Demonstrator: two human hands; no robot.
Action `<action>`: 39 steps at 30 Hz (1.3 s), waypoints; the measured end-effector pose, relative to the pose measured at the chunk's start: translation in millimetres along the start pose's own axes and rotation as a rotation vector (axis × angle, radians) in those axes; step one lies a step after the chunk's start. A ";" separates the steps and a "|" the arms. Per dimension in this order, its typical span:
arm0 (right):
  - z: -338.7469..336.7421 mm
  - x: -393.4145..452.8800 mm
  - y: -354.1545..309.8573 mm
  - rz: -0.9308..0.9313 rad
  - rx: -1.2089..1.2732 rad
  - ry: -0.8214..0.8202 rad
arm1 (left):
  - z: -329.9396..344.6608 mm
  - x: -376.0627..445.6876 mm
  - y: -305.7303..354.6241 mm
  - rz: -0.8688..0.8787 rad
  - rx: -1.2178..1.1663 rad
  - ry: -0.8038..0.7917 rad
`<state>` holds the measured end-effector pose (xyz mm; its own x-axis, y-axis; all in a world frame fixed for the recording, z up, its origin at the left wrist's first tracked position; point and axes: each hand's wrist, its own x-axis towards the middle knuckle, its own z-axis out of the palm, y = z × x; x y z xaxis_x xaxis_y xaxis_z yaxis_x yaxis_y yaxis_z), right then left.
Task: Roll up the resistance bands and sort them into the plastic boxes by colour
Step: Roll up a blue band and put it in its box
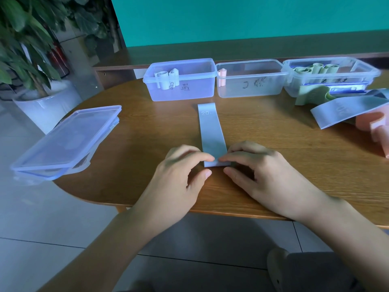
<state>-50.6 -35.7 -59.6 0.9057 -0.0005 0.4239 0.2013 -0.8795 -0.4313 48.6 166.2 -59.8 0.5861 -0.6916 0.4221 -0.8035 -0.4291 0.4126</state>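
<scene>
A pale blue resistance band (211, 131) marked "20" lies flat and lengthwise on the wooden table (147, 148). My left hand (181, 173) and my right hand (259, 171) pinch its near end from either side, fingertips meeting over the folded edge. Three clear plastic boxes stand in a row behind it: the left box (183, 89) holds two rolled pale blue bands, the middle box (252, 85) holds one rolled pink band, the right box (330, 76) holds several rolled green bands.
Loose bands lie at the right edge: a blue one (345, 110), a green one (311, 95) and pink ones (376, 127). Stacked box lids (67, 140) overhang the table's left edge. A potted plant (31, 60) stands on the floor at the left.
</scene>
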 end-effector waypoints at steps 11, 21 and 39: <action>2.3 1.2 2.2 0.021 -0.018 -0.011 | 0.5 6.4 -3.8 -0.016 0.064 -0.087; 3.7 9.0 11.2 0.062 -0.048 -0.080 | 2.3 7.7 -4.6 0.006 0.076 -0.038; 10.0 17.0 17.1 0.017 -0.031 0.038 | 9.0 31.9 -12.5 0.038 0.097 0.029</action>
<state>-28.0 -46.0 -67.7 0.8938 -0.0334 0.4473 0.1740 -0.8933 -0.4144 76.4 144.3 -58.7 0.5567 -0.6917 0.4600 -0.8306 -0.4582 0.3164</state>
